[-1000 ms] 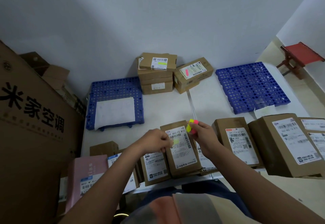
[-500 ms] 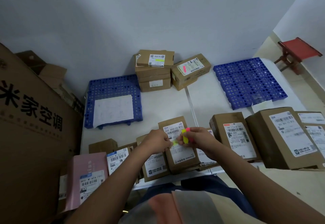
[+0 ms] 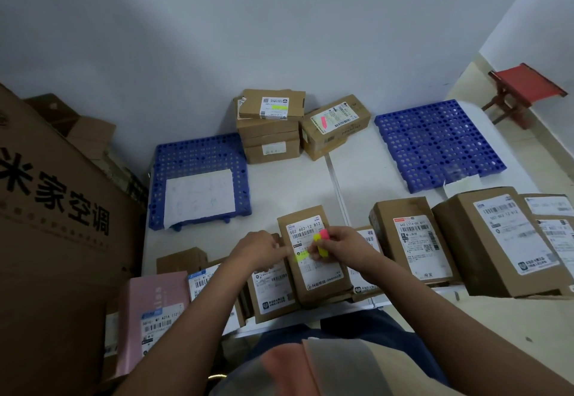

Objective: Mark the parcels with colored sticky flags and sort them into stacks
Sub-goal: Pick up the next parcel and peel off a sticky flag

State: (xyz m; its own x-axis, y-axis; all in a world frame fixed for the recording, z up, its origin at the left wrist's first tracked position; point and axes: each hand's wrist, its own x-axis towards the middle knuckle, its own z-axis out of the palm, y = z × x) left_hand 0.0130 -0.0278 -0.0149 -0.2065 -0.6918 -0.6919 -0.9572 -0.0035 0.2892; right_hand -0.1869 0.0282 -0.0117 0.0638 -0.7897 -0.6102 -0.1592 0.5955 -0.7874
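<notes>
A brown parcel (image 3: 313,277) with a white label lies on other parcels at the table's near edge. My right hand (image 3: 344,248) pinches a pad of yellow and pink sticky flags (image 3: 321,242) over its label. My left hand (image 3: 259,248) pinches a single yellow flag (image 3: 301,255) that lies against the label. At the back stands a stack of brown parcels (image 3: 268,130) with a yellow flag on top, and beside it a parcel with a pink flag (image 3: 335,125).
Blue perforated pallets lie at the left (image 3: 198,159) and right (image 3: 435,144) of the white table (image 3: 279,184). Several unmarked parcels (image 3: 490,240) sit to the right, a pink box (image 3: 155,308) and a big carton (image 3: 52,215) to the left. A red stool (image 3: 525,91) stands far right.
Both hands dropped from above the parcel onto its label. The yellow flag in my left hand now lies against the label, and the flag pad moved down with my right hand.
</notes>
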